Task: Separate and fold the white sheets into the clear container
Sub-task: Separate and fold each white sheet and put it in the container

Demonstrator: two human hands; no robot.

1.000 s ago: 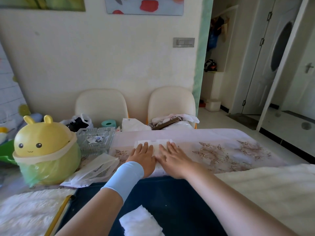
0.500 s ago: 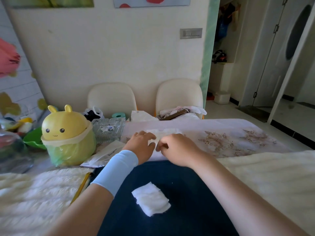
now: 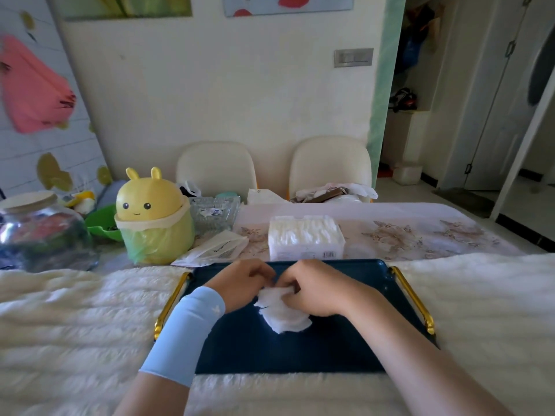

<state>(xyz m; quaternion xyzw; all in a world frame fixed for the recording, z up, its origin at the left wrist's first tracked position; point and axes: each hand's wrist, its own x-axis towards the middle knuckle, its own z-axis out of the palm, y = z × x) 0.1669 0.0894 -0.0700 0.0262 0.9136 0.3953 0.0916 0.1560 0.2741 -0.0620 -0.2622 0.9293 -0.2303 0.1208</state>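
- White sheet [image 3: 283, 315]: one loose piece, soft and fuzzy-edged, crumpled, with a ragged outline. Bright white against dark blue.
- It lies on the floor of the tray [image 3: 300, 352], a little above the middle. Its upper edge is lifted between the two hands and the lower part rests flat.
- Left hand [image 3: 243, 283]: fingers curled inward, tips at the sheet's upper left edge, pinching it. A pale blue sleeve [image 3: 186, 334] covers the forearm.
- Right hand [image 3: 312, 291]: fingers curled over the sheet's upper right part, gripping it. The knuckles of both hands nearly meet.
- Clear container [image 3: 306, 237]: one, rectangular, on the tabletop [image 3: 426, 235] just beyond the tray's far rim. It is packed with white sheets; they are too tightly stacked to count. A small barcode label is on its near face.
- Tray: one, navy, with two gold handles, one on each short side. It sits on a white fluffy cover [image 3: 75, 325].
- To the left of the container there are one flat plastic bag [image 3: 216, 247], one yellow bunny-shaped bin [image 3: 153, 214] with a green liner, one green bowl [image 3: 102, 225], one glass dish [image 3: 214, 214] and one glass jar [image 3: 39, 232].
- Chairs: two, cream, at the far side [image 3: 217, 166] [image 3: 330, 163].
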